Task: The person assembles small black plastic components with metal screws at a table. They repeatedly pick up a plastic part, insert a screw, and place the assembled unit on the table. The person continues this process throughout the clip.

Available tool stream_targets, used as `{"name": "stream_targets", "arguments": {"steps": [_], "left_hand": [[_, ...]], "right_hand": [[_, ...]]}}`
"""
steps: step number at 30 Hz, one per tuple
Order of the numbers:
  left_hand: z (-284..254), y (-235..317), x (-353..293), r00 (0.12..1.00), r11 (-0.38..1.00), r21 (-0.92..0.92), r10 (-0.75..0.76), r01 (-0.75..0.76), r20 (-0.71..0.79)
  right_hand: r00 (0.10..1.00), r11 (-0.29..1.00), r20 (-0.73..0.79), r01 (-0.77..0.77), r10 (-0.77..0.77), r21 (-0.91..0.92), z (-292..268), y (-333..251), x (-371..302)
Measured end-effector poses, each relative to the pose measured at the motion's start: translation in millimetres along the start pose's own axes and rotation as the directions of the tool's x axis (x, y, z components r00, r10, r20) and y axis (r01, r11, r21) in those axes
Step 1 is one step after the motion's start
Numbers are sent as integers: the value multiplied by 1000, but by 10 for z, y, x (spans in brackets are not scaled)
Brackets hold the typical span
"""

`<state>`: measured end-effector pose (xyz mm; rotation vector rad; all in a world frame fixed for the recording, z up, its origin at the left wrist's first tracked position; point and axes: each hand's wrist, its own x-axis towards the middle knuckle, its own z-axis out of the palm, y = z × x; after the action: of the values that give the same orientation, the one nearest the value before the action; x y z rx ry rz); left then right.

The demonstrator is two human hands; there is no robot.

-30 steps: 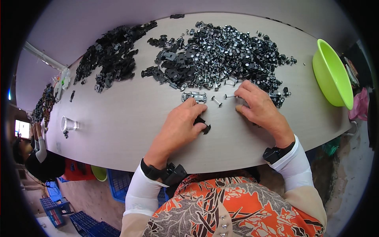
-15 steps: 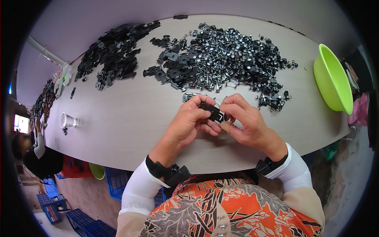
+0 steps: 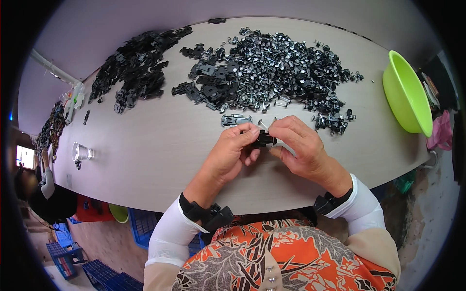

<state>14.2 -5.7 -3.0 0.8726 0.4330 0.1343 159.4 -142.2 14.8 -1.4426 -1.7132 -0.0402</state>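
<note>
Above the near part of the table, my left hand (image 3: 230, 150) is closed round a small black toy car chassis (image 3: 265, 138). My right hand (image 3: 302, 144) meets the chassis at its right end. Its thumb and fingers are bent about a wheel axle (image 3: 275, 140) there, which is partly covered by the fingertips. Just beyond my fingers, a loose wheel axle (image 3: 262, 124) lies on the table. A grey car chassis (image 3: 236, 120) rests flat beside it, past my left fingertips.
A large heap of wheel axles (image 3: 281, 68) spreads across the far middle, with black chassis (image 3: 216, 87) at its left edge. Another dark heap of chassis (image 3: 131, 68) lies far left. A clear cup (image 3: 82, 151) stands left, a green basin (image 3: 405, 97) right. Another person (image 3: 48, 194) works at far left.
My left hand has tilted the chassis, and its fingers have curled in. My right thumb and fingers have shifted at its right end. The view has shifted slightly.
</note>
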Motion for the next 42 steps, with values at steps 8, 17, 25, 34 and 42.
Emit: {"name": "stream_targets", "arguments": {"steps": [8,17,25,34,42], "left_hand": [[127,-71,-74,997,991,115,71,-67,-30],[-44,-50,-4,998,1000,21,-23,24,-60],[115,-49,-11,996,990,116,-87,85,11],[109,7,-37,991,987,86,-135,132,22],[-6,-82,25,962,962,-177,-168,207,214]], "right_hand": [[999,999,-12,-42,42,15,65,-69,-75],[962,970,-120,-244,245,19,-499,-43,-76],[944,917,127,-253,303,-310,-562,-103,-572],[889,945,365,-180,275,-275,-459,-87,-467],[976,968,6,-217,218,124,-99,-272,-109]]}}
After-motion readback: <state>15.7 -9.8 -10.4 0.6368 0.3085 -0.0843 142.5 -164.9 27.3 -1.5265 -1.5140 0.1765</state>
